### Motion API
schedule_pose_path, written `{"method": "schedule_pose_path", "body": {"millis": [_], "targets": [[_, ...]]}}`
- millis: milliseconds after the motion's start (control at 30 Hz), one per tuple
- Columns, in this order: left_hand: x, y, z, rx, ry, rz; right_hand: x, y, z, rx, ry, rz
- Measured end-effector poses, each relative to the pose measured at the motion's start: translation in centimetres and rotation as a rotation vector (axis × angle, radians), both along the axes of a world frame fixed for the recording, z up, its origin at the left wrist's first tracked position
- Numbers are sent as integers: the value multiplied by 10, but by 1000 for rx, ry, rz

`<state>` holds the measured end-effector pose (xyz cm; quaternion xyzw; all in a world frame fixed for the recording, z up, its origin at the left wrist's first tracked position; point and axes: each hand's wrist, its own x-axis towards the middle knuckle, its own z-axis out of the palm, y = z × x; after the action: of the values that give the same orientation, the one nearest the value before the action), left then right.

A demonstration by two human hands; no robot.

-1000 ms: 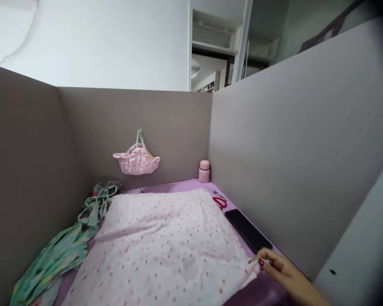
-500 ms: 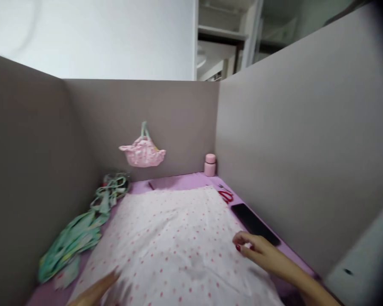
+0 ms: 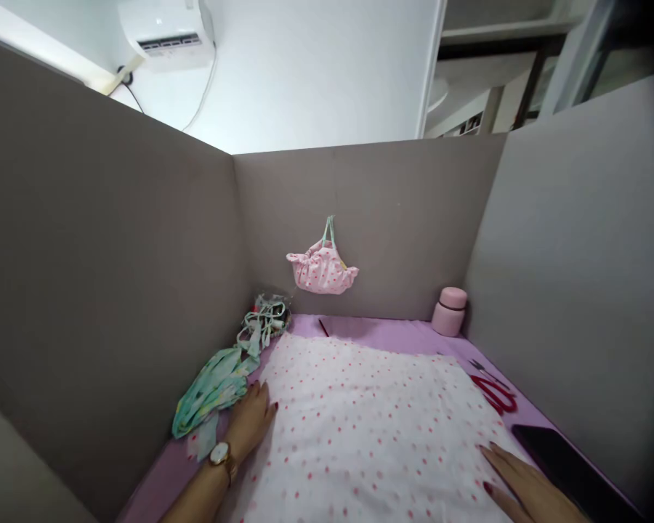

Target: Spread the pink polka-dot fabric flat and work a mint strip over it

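White cloth with pink dots [image 3: 360, 421] lies spread over the purple-covered table. My left hand [image 3: 252, 420], with a watch on the wrist, rests at the cloth's left edge, beside a crumpled green fabric [image 3: 212, 388]; its fingers are spread and hold nothing. On the right part of the cloth my right hand [image 3: 517, 483] lies flat and open, close to a black phone [image 3: 572, 468]. Red-handled scissors [image 3: 493, 394] lie beyond the phone, along the cloth's right edge.
Grey partitions [image 3: 403, 218] enclose the table on the left, back and right. A pink dotted pouch [image 3: 323, 270] hangs on the back panel. A pink bottle [image 3: 449, 312] stands in the back right corner. A thin dark stick [image 3: 323, 327] lies behind the cloth.
The view has turned left. My left hand has moved forward to the cloth's left edge. My right hand, raised and curled before, now lies flat on the cloth.
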<state>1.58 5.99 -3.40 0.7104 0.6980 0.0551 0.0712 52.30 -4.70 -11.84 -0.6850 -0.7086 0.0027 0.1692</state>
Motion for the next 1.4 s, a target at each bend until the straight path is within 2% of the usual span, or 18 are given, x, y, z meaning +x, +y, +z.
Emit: {"method": "schedule_pose_path", "body": {"millis": [167, 267, 400, 500, 600, 700, 867, 967, 1067, 1167, 1233, 1300, 1367, 1400], "targets": [[12, 69, 0, 93, -28, -5, -26, 46, 69, -149, 51, -122], [13, 106, -3, 126, -54, 0, -33, 86, 95, -166, 83, -195], [13, 138, -10, 150, -103, 75, -26, 143, 98, -171, 81, -353], [13, 145, -14, 150, -159, 146, -22, 174, 91, -170, 60, -428], [14, 142, -16, 170, -203, 194, -20, 191, 88, -191, 33, -459], [14, 137, -17, 205, -221, 220, -17, 195, 86, -213, 11, -440], [12, 135, -22, 286, -234, 237, -15, 183, 92, -142, -11, -300], [13, 136, -21, 401, -225, 176, -17, 169, 101, -63, -6, -200], [26, 138, -16, 516, -208, 3, -26, 147, 113, 3, 19, -109], [60, 134, -2, 543, -190, -330, -44, 110, 130, 48, 45, 7], [92, 125, 14, 495, -160, -525, -59, 76, 146, 69, 72, 148], [120, 111, 32, 353, -130, -645, -73, 37, 163, 74, 132, 321], [135, 98, 50, 143, -110, -736, -80, -3, 180, 46, 205, 400], [135, 92, 56, 53, -104, -755, -79, -22, 187, 39, 238, 390]]}}
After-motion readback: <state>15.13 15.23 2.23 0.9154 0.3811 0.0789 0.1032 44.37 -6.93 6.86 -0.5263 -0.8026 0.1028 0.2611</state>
